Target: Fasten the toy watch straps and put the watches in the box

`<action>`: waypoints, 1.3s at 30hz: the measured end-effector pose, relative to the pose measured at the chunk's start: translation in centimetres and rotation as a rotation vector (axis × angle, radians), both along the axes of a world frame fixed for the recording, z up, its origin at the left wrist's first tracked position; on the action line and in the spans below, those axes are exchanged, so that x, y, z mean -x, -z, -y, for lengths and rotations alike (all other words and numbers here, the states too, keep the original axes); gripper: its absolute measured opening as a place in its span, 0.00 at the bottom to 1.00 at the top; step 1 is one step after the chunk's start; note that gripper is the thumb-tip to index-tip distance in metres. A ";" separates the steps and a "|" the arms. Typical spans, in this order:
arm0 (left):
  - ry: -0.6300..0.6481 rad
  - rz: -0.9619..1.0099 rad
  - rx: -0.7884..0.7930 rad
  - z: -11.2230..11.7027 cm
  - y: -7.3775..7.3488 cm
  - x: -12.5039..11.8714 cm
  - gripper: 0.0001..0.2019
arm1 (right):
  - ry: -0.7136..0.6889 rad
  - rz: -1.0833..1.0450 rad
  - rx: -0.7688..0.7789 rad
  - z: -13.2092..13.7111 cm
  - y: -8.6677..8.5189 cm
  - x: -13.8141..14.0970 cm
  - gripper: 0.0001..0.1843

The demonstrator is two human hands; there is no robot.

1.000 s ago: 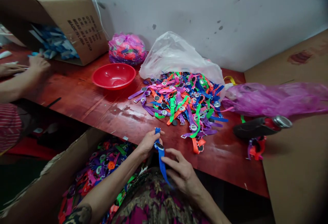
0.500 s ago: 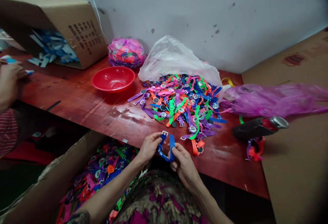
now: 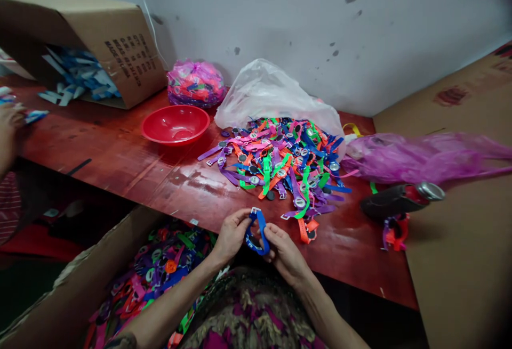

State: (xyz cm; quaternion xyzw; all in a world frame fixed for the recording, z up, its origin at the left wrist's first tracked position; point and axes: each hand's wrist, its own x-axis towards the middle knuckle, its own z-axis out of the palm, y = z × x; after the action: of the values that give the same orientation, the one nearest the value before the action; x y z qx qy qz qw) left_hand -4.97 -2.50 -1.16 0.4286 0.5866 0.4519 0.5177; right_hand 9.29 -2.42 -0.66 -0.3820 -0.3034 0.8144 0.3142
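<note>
A blue plastic watch-style strap (image 3: 261,230) is bent into a loop, with a metal buckle at its top end. My left hand (image 3: 231,234) pinches it from the left, and my right hand (image 3: 285,256) holds the other side of the loop. Both hands are just above the front edge of the red-brown wooden table (image 3: 160,189). Beyond them lies a heap of similar straps (image 3: 276,162) in purple, green, orange, pink and blue, with round metal-rimmed faces. A few ends of the heap reach close to my hands without touching them.
Below my arms, an open cardboard box (image 3: 76,279) holds many colored straps. On the table are a red bowl (image 3: 175,124), a pink bag of straps (image 3: 196,85), a clear plastic bag (image 3: 272,93) and a dark bottle (image 3: 400,201). At far left, a co-worker's hand (image 3: 8,130) holds blue-and-white items near a tilted carton (image 3: 120,56).
The blue strap has gone from hanging straight to bent in a closed loop, and my hands have drawn closer together. The co-worker's hand has moved left, toward the frame edge.
</note>
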 end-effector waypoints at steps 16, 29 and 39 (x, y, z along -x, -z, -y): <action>0.056 -0.242 -0.138 0.2 -0.9 -0.2 0.14 | 0.024 -0.048 0.127 -0.3 -0.6 -0.6 0.15; 0.327 -0.433 -0.309 0.6 -0.6 -0.1 0.13 | 0.099 0.200 -0.125 -0.4 0.5 -1.1 0.19; 0.615 -0.593 -0.255 1.8 -1.5 -0.9 0.15 | -0.008 0.141 -0.209 0.7 0.6 -4.1 0.12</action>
State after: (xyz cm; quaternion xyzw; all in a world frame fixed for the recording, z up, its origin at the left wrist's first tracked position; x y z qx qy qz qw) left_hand -4.08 -4.27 0.34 0.7545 0.4946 0.2032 0.3805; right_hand 13.34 -3.11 -1.26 -0.4023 -0.4094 0.7509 0.3268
